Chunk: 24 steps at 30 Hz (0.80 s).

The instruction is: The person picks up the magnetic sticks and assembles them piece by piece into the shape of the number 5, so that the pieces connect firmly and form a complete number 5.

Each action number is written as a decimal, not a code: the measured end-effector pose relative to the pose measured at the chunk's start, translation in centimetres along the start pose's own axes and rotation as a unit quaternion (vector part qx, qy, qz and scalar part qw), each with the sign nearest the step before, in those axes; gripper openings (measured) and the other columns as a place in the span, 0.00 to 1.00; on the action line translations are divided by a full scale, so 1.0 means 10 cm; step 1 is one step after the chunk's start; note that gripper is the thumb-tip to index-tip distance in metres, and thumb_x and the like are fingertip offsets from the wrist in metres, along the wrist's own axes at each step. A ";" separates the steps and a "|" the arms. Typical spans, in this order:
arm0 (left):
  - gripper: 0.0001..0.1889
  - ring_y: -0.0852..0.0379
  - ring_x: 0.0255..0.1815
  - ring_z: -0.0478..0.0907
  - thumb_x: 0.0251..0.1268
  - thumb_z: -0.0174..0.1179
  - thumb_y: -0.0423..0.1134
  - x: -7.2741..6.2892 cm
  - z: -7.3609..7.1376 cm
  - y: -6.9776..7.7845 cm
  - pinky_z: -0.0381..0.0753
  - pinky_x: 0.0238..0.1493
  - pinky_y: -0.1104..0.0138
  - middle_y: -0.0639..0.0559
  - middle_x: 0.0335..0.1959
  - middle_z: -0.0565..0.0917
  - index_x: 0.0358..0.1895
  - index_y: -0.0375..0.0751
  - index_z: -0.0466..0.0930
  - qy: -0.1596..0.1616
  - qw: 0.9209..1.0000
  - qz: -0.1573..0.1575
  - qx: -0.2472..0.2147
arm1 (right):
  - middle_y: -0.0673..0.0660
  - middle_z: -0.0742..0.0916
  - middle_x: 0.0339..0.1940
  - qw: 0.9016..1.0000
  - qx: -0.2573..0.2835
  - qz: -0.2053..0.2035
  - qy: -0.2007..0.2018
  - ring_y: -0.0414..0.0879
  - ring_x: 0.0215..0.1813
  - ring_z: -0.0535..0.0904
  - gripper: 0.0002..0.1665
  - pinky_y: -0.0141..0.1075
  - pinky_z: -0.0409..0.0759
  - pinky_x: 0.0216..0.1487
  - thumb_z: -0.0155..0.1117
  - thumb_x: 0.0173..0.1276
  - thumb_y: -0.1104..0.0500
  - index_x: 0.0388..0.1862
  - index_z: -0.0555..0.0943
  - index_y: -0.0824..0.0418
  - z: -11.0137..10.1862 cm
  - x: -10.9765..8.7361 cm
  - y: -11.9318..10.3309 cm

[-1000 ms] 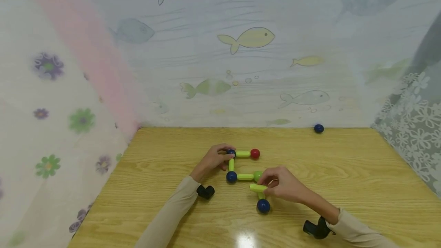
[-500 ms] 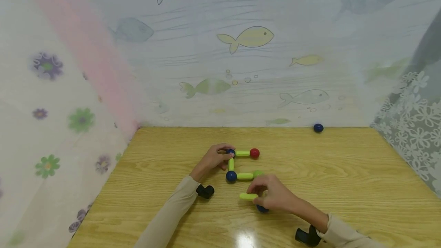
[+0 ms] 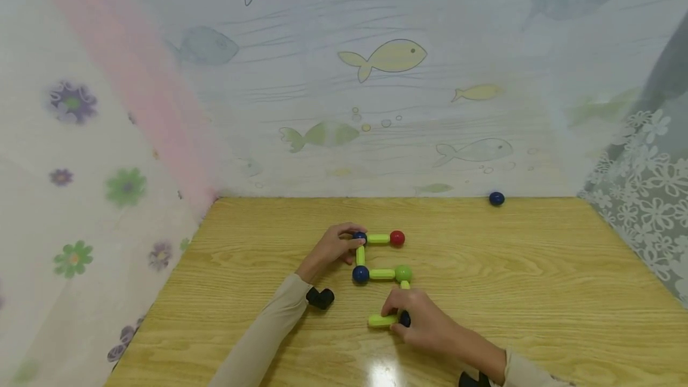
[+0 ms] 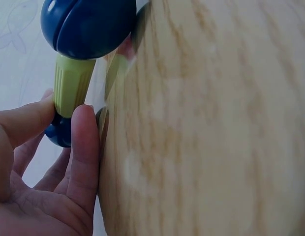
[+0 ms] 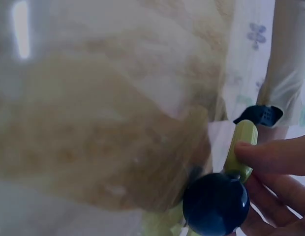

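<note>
On the wooden table lies a figure of magnetic balls and yellow-green rods. At its far left corner my left hand (image 3: 332, 248) holds the far blue ball (image 4: 60, 132), thumb and fingertips also around the end of the rod (image 4: 73, 86) there. That rod runs to a second blue ball (image 3: 361, 274), then another leads to a green ball (image 3: 404, 273). A red ball (image 3: 397, 237) ends the far branch. My right hand (image 3: 427, 322) pinches a yellow-green magnetic rod (image 5: 243, 135), its end at the near blue ball (image 5: 216, 204). The rod below the green ball is partly hidden.
A loose blue ball (image 3: 497, 199) sits at the table's back edge, by the fish-patterned cloth (image 3: 322, 88). Black wrist cameras are strapped to the left wrist (image 3: 320, 298) and the right wrist (image 3: 473, 380). A flowered cloth (image 3: 75, 208) hangs at the left.
My right hand has moved nearer and slightly left with the rod, from beside the green ball down to the near blue ball. The green ball is uncovered. My left hand has stayed put.
</note>
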<state>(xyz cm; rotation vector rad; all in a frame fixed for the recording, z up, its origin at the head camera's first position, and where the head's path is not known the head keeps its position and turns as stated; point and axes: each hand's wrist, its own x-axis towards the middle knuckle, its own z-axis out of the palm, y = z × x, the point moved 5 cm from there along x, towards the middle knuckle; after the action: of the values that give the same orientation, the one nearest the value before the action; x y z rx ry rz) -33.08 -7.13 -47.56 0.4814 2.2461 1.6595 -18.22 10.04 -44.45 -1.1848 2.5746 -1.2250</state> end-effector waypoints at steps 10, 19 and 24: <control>0.19 0.30 0.36 0.76 0.69 0.56 0.32 -0.10 0.03 0.19 0.82 0.29 0.52 0.32 0.47 0.78 0.60 0.30 0.72 -0.018 1.000 0.003 -0.005 | 0.41 0.82 0.33 0.996 -0.078 0.000 0.033 0.34 0.38 0.75 0.15 0.38 0.72 0.42 0.73 0.49 0.71 0.32 0.81 0.54 0.01 -0.08 -0.03; 0.18 0.44 0.33 0.78 0.68 0.58 0.35 -0.04 0.01 0.07 0.81 0.25 0.60 0.39 0.45 0.79 0.59 0.35 0.74 -0.009 1.000 0.010 -0.008 | 0.41 0.82 0.34 0.996 -0.075 0.025 0.031 0.35 0.40 0.75 0.15 0.41 0.73 0.45 0.71 0.50 0.71 0.32 0.81 0.53 0.00 -0.08 -0.03; 0.19 0.31 0.37 0.75 0.68 0.56 0.32 -0.13 0.02 0.23 0.82 0.29 0.52 0.31 0.46 0.78 0.60 0.29 0.72 -0.020 1.000 0.007 -0.008 | 0.42 0.82 0.34 0.997 -0.068 0.035 0.023 0.37 0.42 0.77 0.14 0.41 0.76 0.45 0.70 0.51 0.72 0.32 0.81 0.55 0.00 -0.07 -0.02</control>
<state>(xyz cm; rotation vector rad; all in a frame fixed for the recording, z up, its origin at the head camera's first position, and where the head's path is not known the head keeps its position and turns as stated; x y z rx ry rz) -31.65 -6.89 -45.32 0.5226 2.2056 1.6586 -17.62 10.49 -44.50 -1.0888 2.7466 -1.0925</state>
